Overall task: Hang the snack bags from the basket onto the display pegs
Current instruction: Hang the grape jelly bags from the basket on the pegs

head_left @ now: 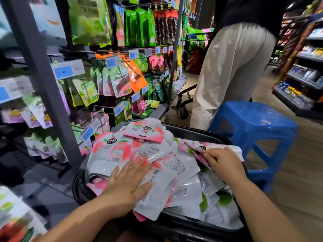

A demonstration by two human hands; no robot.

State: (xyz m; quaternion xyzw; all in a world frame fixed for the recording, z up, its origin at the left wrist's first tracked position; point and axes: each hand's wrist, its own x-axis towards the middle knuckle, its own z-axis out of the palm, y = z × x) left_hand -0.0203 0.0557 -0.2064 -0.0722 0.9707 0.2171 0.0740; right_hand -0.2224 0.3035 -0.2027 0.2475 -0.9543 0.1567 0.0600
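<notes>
A black basket (197,132) in front of me is heaped with several pink-and-white snack bags (157,154), many lying back side up. My left hand (129,182) lies flat with spread fingers on the pile near the basket's left side. My right hand (222,161) pinches a pink bag (209,147) at the basket's right rim, thumb and fingers on its lower edge. The display pegs (111,56) run along the rack to the left and behind the basket, hung with green, orange and pink bags behind blue price tags.
A grey upright post (45,81) of the rack stands just left of the basket. A blue plastic stool (253,123) sits to the right. A person in light trousers (232,67) stands behind it beside a cart. Shelves of bottles line the far right.
</notes>
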